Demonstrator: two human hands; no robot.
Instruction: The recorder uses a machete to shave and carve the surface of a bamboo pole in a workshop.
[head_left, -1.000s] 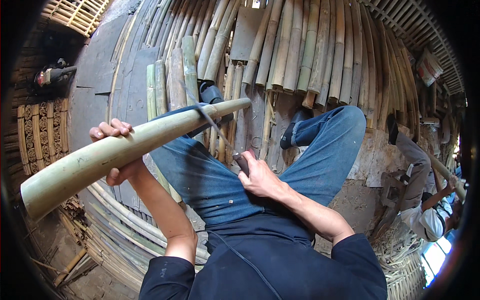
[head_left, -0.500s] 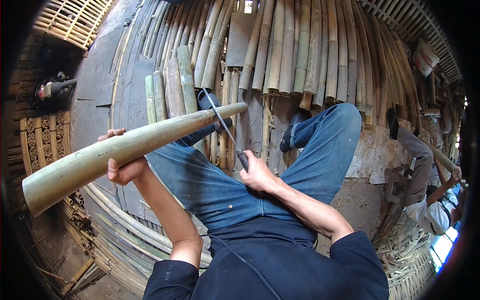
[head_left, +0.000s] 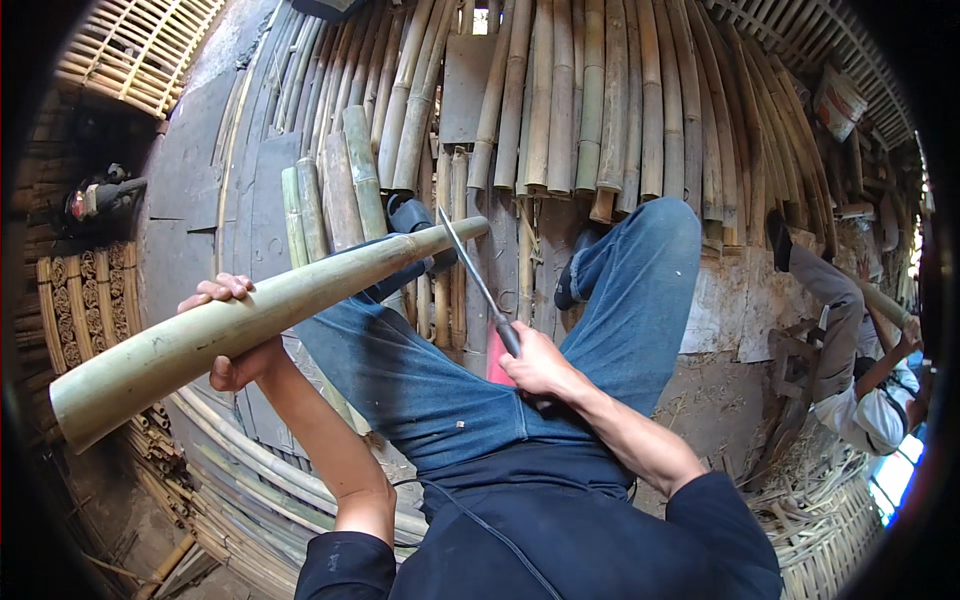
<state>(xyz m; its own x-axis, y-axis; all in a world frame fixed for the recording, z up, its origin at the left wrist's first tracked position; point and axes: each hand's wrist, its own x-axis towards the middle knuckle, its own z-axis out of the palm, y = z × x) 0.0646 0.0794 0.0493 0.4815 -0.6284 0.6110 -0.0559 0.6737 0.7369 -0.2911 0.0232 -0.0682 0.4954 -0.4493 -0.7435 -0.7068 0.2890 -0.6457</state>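
A seated person in blue jeans [head_left: 430,375] and a dark shirt [head_left: 580,540] was seen from above, working with two bare hands. The jeans were the landmark for every place here. A thick bamboo piece [head_left: 240,317], pale green and tapering, slanted over the left thigh of the jeans; its wide end reached well out to their left, and its narrow end pointed forward, past the thigh.

The left hand [head_left: 255,362], left of the jeans, was wrapped around the bamboo from underneath, thumb on the near side and fingertips curled over the far side. The right hand [head_left: 543,362], just above the lap of the jeans, was closed around the dark handle of a long, slim knife [head_left: 484,290]. The blade pointed forward and left, its tip crossing the narrow end in view; whether they touched could not be told.

A red object [head_left: 497,357] showed between the legs of the jeans. Ahead of the jeans lay a broad row of bamboo poles [head_left: 590,110], with some shorter bamboo lengths [head_left: 365,170] ahead and to the left. Well left of the jeans stood bundled sticks [head_left: 95,305]. Well to their right, a co-worker [head_left: 850,405] gripped another pole [head_left: 885,304].
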